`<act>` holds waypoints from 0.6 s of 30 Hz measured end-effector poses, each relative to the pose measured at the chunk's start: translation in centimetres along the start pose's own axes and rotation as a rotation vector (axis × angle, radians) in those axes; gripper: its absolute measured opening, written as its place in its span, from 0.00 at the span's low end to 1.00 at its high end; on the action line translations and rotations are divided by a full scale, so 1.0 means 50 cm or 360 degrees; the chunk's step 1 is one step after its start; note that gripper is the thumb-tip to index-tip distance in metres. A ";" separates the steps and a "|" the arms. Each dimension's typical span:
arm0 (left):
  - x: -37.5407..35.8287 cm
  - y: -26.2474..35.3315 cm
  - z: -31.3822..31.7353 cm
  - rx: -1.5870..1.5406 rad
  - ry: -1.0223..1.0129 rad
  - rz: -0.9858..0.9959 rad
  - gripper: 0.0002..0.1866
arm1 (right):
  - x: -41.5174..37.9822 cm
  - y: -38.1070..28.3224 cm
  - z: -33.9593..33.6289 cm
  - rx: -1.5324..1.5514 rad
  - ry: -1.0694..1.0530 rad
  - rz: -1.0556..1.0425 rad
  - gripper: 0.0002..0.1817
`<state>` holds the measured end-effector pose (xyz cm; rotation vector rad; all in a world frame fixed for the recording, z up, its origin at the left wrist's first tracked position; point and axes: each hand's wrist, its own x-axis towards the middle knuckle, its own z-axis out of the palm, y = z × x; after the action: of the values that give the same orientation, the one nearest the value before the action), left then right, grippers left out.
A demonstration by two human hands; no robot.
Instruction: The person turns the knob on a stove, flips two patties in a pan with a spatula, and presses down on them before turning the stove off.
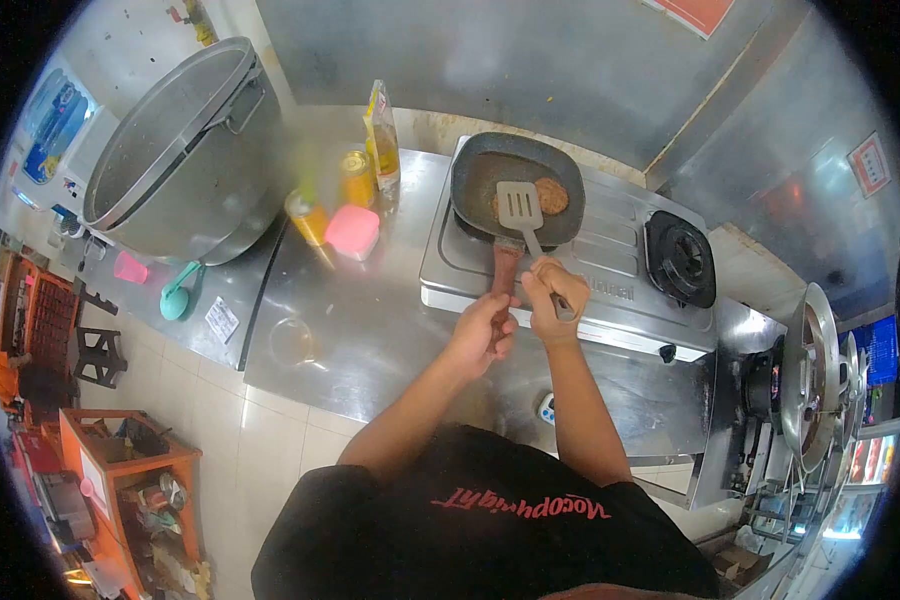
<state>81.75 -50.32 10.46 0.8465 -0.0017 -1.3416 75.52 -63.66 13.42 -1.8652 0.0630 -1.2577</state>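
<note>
My left hand (485,335) is closed around the brown handle of a dark square frying pan (470,185), which sits over the left burner of the gas stove (610,235). In my right hand (555,297) is a slotted spatula (520,205), its metal blade over the inside of the pan. A browned patty (551,197) lies in the pan, just right of the blade. More brown food shows at the blade's left edge, mostly hidden beneath it.
Left of the stove stand a pink-lidded container (353,232), yellow cans (357,178) and an upright yellow packet (381,135). A huge metal pot (200,180) occupies the far left, near a turquoise ladle (175,298). The right burner (680,258) holds no pan. Large metal lids (815,375) stand far right.
</note>
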 end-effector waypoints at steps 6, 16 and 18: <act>-0.004 0.004 0.006 0.0017 0.0027 0.0006 0.14 | -0.002 0.001 0.001 0.0018 -0.0002 0.0009 0.20; -0.002 0.001 0.004 0.0001 0.0004 0.0037 0.13 | 0.000 -0.006 0.001 0.0015 -0.0025 0.0092 0.20; -0.004 0.002 0.005 -0.0007 0.0020 0.0022 0.13 | 0.000 -0.002 0.001 0.0019 -0.0019 0.0027 0.20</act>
<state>81.65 -50.28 10.77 0.8497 0.0052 -1.3233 75.54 -63.56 13.49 -1.8579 0.0647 -1.2328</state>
